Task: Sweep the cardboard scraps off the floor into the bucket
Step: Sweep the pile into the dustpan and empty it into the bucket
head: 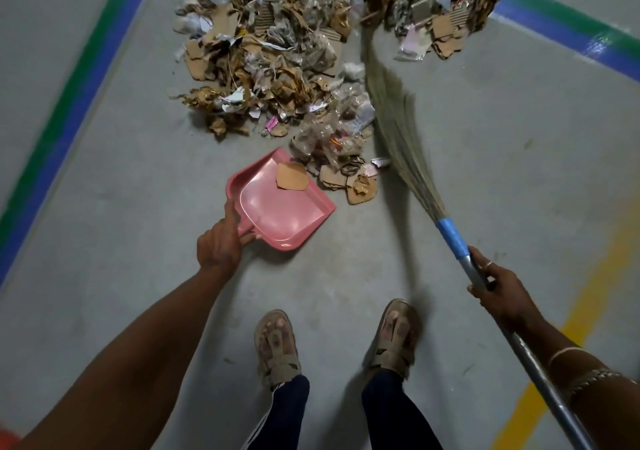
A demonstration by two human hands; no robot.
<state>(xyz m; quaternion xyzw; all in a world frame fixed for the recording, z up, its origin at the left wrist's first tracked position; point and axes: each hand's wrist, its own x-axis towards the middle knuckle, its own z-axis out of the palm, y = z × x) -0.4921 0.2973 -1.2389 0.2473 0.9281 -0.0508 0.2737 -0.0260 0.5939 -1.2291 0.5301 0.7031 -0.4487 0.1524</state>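
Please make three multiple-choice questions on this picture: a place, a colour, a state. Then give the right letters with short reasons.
1. Where does the flat cardboard piece lie? A) on the dustpan B) in a bucket C) on a foot
2. What colour is the dustpan? A) blue B) pink C) yellow
3. The right hand is: A) idle B) gripping the broom handle C) pressing the floor
Answers: 1 A, it rests on the dustpan; 2 B, its plastic is pink; 3 B, its fingers curl round the handle.
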